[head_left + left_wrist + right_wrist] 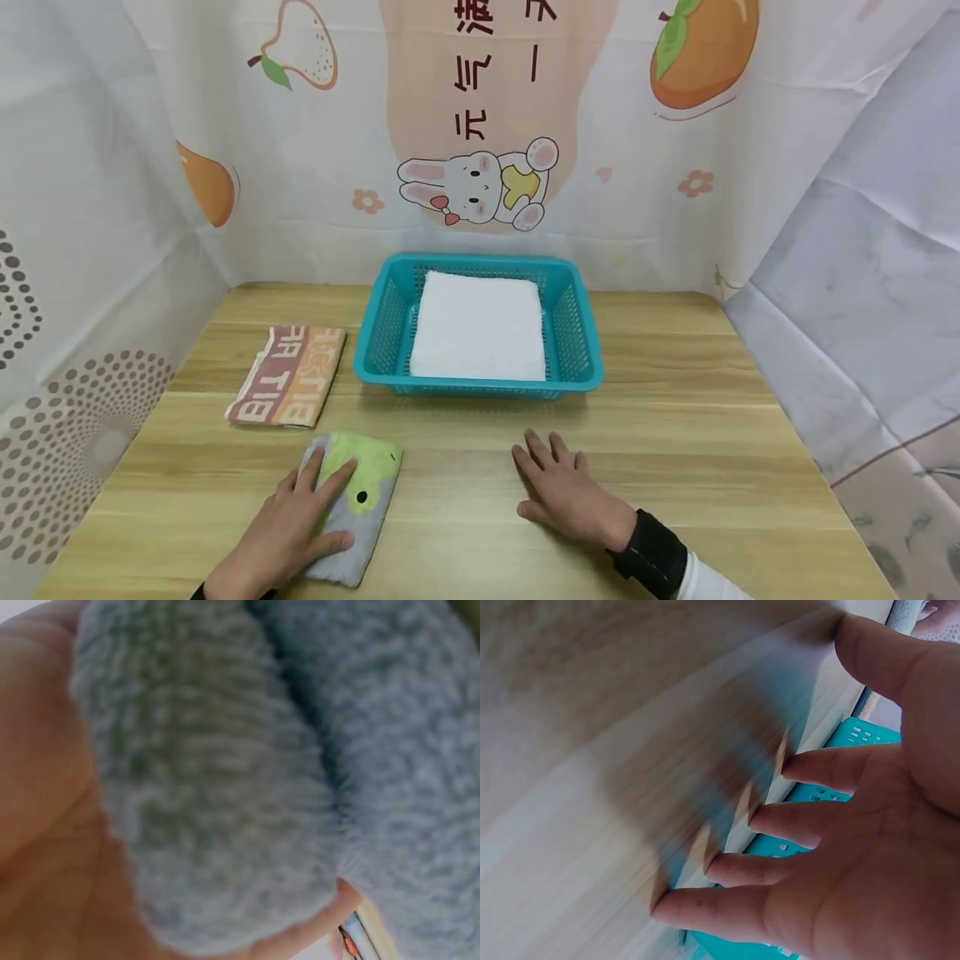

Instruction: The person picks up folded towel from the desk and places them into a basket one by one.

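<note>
L grip (294,514) on towel (363,527) (folded), R grip (566,493) on tbl (450,508).

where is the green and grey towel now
In the head view, the green and grey towel lies on the left side of the table, under the left hand, below and right of the lettered towel.

Right hand (566,497) bare; wide matte-black wraparound band (651,552) at wrist, white cloth sleeve (707,581) meeting it. Left hand (296,514) bare; black wristband (198,594), mostly out of view.
</note>
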{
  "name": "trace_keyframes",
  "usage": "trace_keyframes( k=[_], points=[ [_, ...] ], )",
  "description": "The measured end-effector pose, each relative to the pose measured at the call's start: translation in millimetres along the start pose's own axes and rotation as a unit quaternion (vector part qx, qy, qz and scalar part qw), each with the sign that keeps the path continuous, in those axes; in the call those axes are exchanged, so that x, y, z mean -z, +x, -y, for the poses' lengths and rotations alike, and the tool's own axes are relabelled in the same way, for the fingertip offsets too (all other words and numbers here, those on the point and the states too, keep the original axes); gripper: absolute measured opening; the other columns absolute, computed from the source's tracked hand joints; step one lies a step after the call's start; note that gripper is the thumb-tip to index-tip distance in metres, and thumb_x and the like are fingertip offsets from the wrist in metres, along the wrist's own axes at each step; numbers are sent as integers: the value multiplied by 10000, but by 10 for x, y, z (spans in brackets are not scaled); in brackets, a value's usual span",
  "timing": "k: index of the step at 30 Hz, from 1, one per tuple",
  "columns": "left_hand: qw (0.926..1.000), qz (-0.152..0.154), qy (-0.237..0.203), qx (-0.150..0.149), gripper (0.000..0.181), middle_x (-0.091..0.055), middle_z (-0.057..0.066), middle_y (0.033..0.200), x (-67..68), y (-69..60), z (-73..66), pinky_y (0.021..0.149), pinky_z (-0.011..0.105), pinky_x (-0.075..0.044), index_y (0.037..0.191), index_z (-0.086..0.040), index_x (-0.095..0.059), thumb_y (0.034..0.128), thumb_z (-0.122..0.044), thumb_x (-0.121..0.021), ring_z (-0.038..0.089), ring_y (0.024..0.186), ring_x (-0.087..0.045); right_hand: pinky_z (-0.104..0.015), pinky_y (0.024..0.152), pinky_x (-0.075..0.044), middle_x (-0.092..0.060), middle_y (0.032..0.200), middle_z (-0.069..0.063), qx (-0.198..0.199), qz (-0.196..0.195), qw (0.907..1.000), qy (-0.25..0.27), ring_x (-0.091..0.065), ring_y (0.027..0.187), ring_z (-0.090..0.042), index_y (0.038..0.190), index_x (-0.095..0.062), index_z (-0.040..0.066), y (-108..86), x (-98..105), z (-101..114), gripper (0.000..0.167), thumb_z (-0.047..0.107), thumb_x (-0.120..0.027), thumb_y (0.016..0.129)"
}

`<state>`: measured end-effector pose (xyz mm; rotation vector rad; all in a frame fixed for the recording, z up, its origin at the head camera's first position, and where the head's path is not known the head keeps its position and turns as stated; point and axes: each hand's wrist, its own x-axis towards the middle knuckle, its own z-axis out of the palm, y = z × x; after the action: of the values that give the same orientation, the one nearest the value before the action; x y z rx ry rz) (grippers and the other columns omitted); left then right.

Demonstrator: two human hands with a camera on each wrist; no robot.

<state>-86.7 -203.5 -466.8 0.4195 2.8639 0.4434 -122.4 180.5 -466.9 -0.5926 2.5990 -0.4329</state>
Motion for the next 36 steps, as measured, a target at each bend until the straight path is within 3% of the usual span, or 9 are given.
trace_keyframes(
  k=[15,36],
  points=[
    [9996,155,1,256,925,-299,403,1483,-29,22,-81,749,644,-488,1483,-134,-457,728,-541,-802,635,1134,-477,-752,1033,-237,-207,1623,-196,46,2,10000,19,-149,1457,-515,1539,-355,78,27,-20,3,718,402,-637,964],
    [9997,136,85,167,906,-296,406,1483,-59,40,-220,751,647,-489,1487,-115,-452,752,-512,-803,644,1110,-485,-754,1027,-246,-234,1613,-199,20,-121,9999,13,-173,1452,-516,1527,-380,72,-12,-10,1,705,394,-647,959]
  ],
)
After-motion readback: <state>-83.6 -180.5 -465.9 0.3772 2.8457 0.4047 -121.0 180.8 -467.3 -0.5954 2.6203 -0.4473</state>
